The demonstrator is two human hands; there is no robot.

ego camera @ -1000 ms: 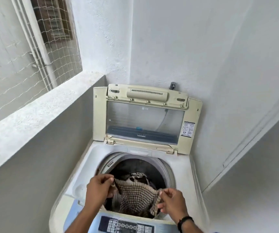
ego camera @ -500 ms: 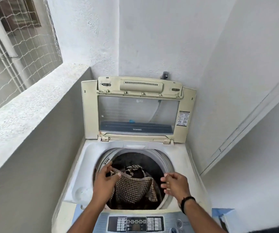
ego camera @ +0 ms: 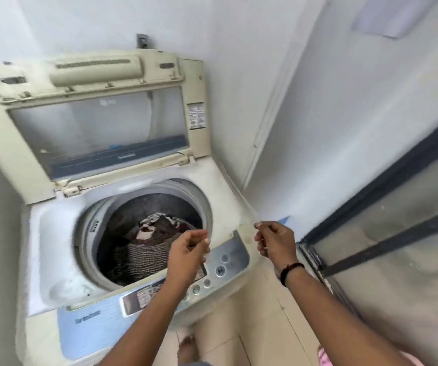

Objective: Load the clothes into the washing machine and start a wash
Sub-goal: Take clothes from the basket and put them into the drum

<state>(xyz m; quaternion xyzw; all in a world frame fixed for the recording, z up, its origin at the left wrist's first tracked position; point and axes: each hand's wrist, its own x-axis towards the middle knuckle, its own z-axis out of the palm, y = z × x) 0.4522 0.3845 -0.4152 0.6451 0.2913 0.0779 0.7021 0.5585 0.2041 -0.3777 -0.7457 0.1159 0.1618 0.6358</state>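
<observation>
Where the load lies: though the view is blurred, the clothes (ego camera: 149, 241) sit low inside the drum (ego camera: 143, 204) of the washing machine (ego camera: 62, 233), a checked cloth (ego camera: 143, 256) at the front of the heap and nothing draped over the rim.
Left hand (ego camera: 186, 253): empty, fingers loosely curled, hanging above the front edge of the opening and the control panel (ego camera: 212, 270).
Right hand (ego camera: 276, 240): empty too, fingers relaxed and slightly bent, out past the machine's right side, a dark band on the wrist.
Lid (ego camera: 93, 114): upright against the wall, so not yet shut.
Step in hand, as I judge it: turning away for more clothes, or closing up.
Doing it well: drop each piece loose and spread around the drum, not in one wad; check that no cloth lies across the rim before lowering the lid; bring the lid down by its top edge; only then press the buttons.
</observation>
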